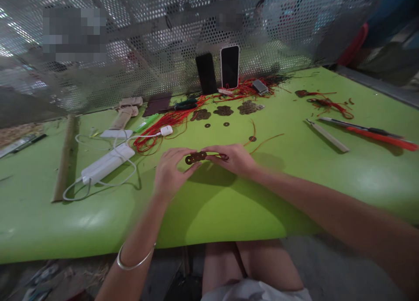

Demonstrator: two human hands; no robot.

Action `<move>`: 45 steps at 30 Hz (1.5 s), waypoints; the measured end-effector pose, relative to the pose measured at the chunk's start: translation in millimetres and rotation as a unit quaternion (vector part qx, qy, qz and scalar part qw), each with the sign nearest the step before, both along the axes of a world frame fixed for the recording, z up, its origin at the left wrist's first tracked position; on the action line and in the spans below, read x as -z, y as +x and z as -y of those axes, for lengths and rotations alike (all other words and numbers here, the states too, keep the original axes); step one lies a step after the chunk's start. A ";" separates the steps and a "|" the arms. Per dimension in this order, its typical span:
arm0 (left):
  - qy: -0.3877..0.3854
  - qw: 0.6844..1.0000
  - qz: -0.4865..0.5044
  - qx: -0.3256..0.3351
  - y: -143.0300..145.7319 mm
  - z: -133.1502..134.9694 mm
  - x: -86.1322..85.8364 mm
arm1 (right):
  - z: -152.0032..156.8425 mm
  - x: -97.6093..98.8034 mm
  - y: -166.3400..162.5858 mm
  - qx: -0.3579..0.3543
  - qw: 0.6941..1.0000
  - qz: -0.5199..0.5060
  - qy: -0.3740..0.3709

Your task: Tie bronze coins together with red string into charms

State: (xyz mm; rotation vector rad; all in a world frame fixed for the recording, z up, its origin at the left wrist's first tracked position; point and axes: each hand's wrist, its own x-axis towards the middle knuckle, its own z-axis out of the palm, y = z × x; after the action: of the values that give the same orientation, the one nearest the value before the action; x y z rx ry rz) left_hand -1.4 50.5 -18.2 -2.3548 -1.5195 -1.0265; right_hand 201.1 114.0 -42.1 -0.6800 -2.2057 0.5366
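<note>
Between my two hands, a short row of dark, overlapping holed coins (195, 157) is held just above the green tabletop. My left hand (170, 170) pinches the row from the left, thumb below and fingers above. From the right, my right hand (237, 159) is closed at the other end of the row, with a thin red cord in its fingers. The cord's loose orange-red ends (266, 141) trail out beyond this hand. A single coin (252, 138) lies on the table just past it. How the cord passes through the coins is too small to tell.
Farther back lie two loose coins (226, 124), several coin clusters (223, 111) and a bundle of red cords (163, 126). Two phones (230, 67) lean on a perforated metal screen. On the left is a white power strip (108, 163); pens (366, 131) lie right.
</note>
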 end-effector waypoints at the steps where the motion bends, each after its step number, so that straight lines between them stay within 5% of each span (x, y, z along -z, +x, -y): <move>1: 0.000 1.000 -0.001 0.003 0.1 0.0 -0.1 | 0.0 1.0 -0.2 -0.003 1.000 -0.001 0.001; 45: -0.014 0.999 -0.001 0.040 2.6 -0.1 0.1 | 1.7 0.7 -2.2 0.001 0.999 0.040 -0.020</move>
State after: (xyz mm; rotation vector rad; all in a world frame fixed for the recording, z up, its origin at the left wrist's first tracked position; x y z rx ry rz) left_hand 1.2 50.7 -18.2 -2.4534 -1.4588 -1.0262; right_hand 198.9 112.3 -42.8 -0.7354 -2.2747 0.5625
